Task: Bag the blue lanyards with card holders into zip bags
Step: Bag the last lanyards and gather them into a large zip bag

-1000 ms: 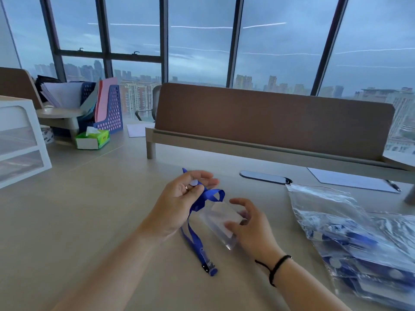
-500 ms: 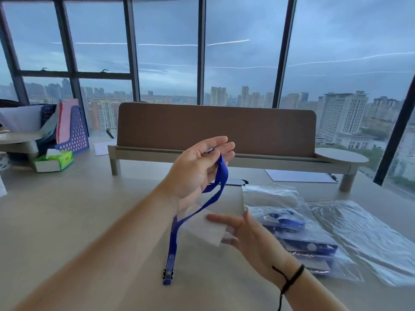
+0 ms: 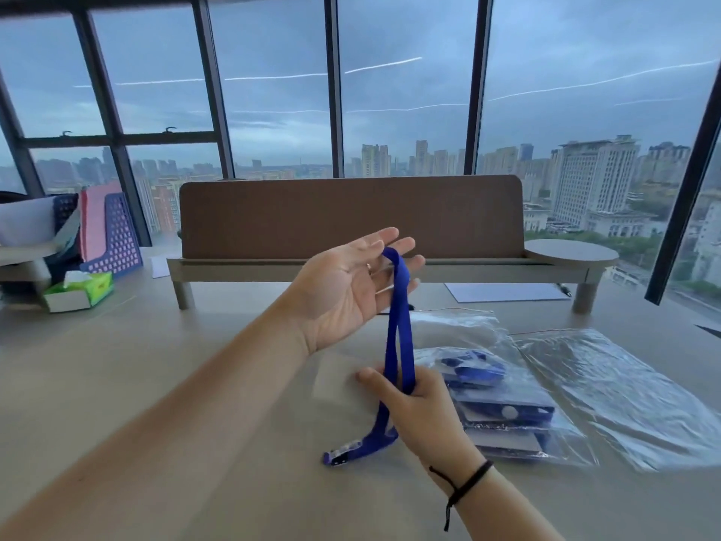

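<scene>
left hand [image 3: 343, 290], fingers straight, hooks the lanyard [image 3: 396, 345] loop; right hand [image 3: 409, 404] pinches the strap lower down. soft, light webbing, likely best gathered near its clip.

no readable text, labels or numbers, tissue box [image 3: 80, 292] print too blurred
</scene>
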Demonstrator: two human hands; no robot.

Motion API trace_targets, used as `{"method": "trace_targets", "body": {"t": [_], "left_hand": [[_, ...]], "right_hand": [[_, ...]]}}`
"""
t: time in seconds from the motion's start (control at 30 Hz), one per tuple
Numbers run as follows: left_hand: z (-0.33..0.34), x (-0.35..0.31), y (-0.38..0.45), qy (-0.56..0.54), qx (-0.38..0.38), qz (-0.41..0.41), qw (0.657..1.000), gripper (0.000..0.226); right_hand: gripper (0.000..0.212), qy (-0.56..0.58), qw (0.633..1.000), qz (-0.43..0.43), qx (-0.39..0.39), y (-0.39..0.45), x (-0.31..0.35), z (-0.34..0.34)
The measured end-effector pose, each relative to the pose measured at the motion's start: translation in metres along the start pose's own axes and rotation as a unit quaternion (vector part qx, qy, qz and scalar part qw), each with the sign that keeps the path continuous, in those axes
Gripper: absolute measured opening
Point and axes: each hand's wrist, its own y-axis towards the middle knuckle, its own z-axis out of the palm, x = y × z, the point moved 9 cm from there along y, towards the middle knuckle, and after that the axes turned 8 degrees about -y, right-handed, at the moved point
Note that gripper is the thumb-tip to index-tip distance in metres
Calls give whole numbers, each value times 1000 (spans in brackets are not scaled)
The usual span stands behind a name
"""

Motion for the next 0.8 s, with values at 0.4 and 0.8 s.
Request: {"method": "trace_targets", "body": {"t": [0.4, 0.8], "left_hand": [[-151, 57, -37, 373, -174, -59, 909, 26], [-147, 114, -74, 153, -97, -150, 972, 32]], "right_hand": [[20, 146, 987, 41, -55, 5, -10, -26], [11, -81, 990, -49, -100, 8, -10, -23]]}}
